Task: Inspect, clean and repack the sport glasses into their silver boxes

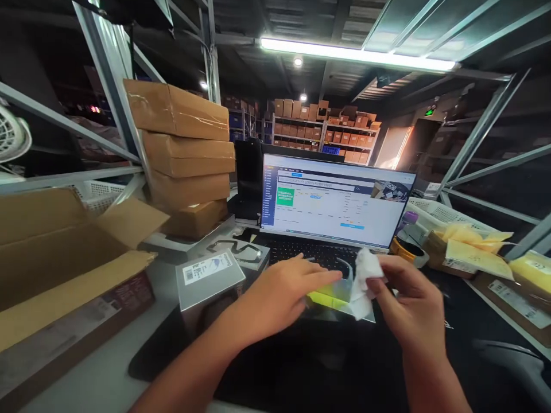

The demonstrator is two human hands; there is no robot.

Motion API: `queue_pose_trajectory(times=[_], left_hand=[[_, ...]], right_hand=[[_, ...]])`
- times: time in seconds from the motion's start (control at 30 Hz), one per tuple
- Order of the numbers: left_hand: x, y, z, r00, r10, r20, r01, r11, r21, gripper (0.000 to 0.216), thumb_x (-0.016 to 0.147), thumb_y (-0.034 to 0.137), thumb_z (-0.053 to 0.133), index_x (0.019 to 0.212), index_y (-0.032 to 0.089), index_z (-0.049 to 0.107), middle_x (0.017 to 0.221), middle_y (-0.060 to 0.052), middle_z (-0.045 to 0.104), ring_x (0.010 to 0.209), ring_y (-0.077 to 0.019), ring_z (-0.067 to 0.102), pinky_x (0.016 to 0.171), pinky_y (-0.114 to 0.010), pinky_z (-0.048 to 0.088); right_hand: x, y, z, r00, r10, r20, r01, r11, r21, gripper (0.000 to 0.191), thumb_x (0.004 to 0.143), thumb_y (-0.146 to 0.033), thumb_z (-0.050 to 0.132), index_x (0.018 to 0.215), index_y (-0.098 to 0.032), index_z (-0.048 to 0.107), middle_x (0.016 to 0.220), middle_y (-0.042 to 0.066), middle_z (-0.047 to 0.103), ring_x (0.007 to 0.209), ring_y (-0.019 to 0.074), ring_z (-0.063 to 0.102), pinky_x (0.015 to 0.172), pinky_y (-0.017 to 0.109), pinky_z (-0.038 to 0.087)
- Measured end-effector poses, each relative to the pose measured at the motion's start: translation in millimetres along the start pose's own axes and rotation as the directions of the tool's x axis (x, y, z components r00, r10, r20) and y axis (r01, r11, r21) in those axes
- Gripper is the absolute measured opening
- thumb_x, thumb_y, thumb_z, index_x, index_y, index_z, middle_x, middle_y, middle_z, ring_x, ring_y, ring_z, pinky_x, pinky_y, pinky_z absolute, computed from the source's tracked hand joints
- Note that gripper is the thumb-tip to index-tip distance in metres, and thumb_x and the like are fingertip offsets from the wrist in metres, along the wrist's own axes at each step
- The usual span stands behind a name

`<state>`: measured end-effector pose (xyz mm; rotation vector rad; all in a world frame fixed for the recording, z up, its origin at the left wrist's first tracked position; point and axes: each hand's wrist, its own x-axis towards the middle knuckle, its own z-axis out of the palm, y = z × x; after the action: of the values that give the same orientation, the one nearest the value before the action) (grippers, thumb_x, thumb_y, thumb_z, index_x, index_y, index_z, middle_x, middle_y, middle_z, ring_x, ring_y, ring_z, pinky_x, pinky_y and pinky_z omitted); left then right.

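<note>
1. Your left hand (282, 295) lies over the near end of the clear plastic packet (329, 299), fingers stretched long; whether the thumb pinches underneath, I cannot tell, the hand is blurred.
2. Your right hand (408, 307) is pinched tight on a crumpled white sheet (364, 281), thumb and fingertips at its right edge; the sheet stands up just above the packet.
3. The packet sits between your hands, low over the dark mat (344, 367), in front of the laptop (336, 201) keyboard; something yellow-green shows through it.
4. Handling, by the look: the film is light, limp and slippery, so grip a corner or seam; the white sheet is soft and would tear easily, so hold it by a fold.
5. Around you: a grey box (209, 275) just left; taped cardboard boxes (185, 155) stacked behind it; yellow mailers (473, 246) to the right.
</note>
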<state>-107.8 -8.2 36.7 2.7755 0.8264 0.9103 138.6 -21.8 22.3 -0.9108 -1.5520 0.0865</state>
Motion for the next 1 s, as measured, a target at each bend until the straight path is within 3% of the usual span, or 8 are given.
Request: queue_pose_trajectory(times=[0.1,0.2,0.4,0.6,0.7,0.83,0.93,1.0], left_hand=[[2,3,6,1.000,0.001,-0.020,-0.001,1.000,-0.001,0.057,0.078,-0.001,0.053,0.127,0.026,0.064,0.117,-0.001,0.074,0.108,-0.0188,0.069,0.118,-0.047,0.040],[1,-1,9,0.983,-0.071,-0.168,0.068,0.997,-0.025,0.047,0.074,0.001,0.059,0.115,0.020,0.069,0.108,-0.002,0.077,0.102,-0.0202,0.072,0.114,-0.044,0.045],[-4,-6,3,0.958,-0.005,-0.288,-0.013,0.998,-0.061,0.045,0.071,-0.002,0.055,0.107,0.020,0.072,0.105,-0.001,0.077,0.100,-0.0165,0.072,0.115,-0.042,0.045],[-6,-3,1,0.962,0.087,-0.260,-0.052,0.989,0.137,0.041,0.077,-0.001,0.056,0.107,0.021,0.072,0.109,-0.003,0.075,0.101,-0.0162,0.070,0.119,-0.048,0.039],[-5,-3,2,0.958,0.116,-0.261,-0.059,0.974,0.217,0.035,0.081,0.002,0.055,0.106,0.019,0.072,0.108,-0.005,0.074,0.101,-0.0169,0.069,0.119,-0.050,0.038],[-3,-6,4,0.949,0.124,-0.289,-0.051,0.968,0.248,0.034,0.082,0.001,0.055,0.107,0.018,0.071,0.110,-0.006,0.074,0.104,-0.0173,0.069,0.120,-0.052,0.036],[-2,-8,4,0.945,0.135,-0.299,-0.060,0.967,0.247,0.032,0.083,0.001,0.054,0.105,0.019,0.071,0.107,-0.005,0.074,0.100,-0.0169,0.069,0.119,-0.056,0.036],[-2,-7,4,0.948,0.147,-0.282,-0.079,0.968,0.237,0.029,0.087,0.003,0.053,0.104,0.019,0.070,0.102,-0.005,0.074,0.095,-0.0157,0.069,0.119,-0.058,0.035]], right_hand=[[1,-7,8,0.951,-0.057,0.303,0.045,0.998,0.046,0.014,0.091,-0.021,0.066,0.102,-0.028,0.072,0.099,0.003,0.072,0.092,0.0171,0.066,0.081,0.027,0.052],[4,-7,7,0.871,0.014,0.491,-0.122,0.975,0.187,0.012,0.095,-0.027,0.063,0.102,-0.028,0.072,0.096,0.003,0.069,0.084,0.0152,0.065,0.071,0.023,0.051],[10,-1,-9,0.815,0.071,0.575,-0.323,0.879,0.349,0.017,0.093,-0.040,0.066,0.091,-0.028,0.078,0.096,0.006,0.068,0.082,0.0180,0.064,0.069,0.027,0.052],[7,-11,0,0.723,0.119,0.680,-0.352,0.911,0.215,0.011,0.082,-0.035,0.079,0.081,-0.025,0.082,0.093,0.010,0.072,0.081,0.0222,0.067,0.063,0.030,0.054],[2,-12,8,0.727,0.130,0.674,-0.268,0.958,0.103,0.008,0.081,-0.032,0.080,0.076,-0.025,0.080,0.086,0.006,0.074,0.078,0.0213,0.068,0.082,0.037,0.056],[-3,-12,16,0.779,0.121,0.615,-0.176,0.984,0.029,0.011,0.081,-0.033,0.080,0.072,-0.026,0.077,0.068,-0.002,0.071,0.064,0.0166,0.063,0.109,0.047,0.042],[-4,-12,21,0.808,0.142,0.572,-0.196,0.980,0.034,0.013,0.078,-0.034,0.081,0.070,-0.026,0.077,0.071,0.000,0.073,0.060,0.0154,0.061,0.074,0.033,0.055],[-5,-14,25,0.826,0.143,0.545,-0.211,0.976,0.063,0.013,0.077,-0.033,0.083,0.068,-0.025,0.078,0.074,0.002,0.074,0.058,0.0148,0.060,0.052,0.026,0.047]])
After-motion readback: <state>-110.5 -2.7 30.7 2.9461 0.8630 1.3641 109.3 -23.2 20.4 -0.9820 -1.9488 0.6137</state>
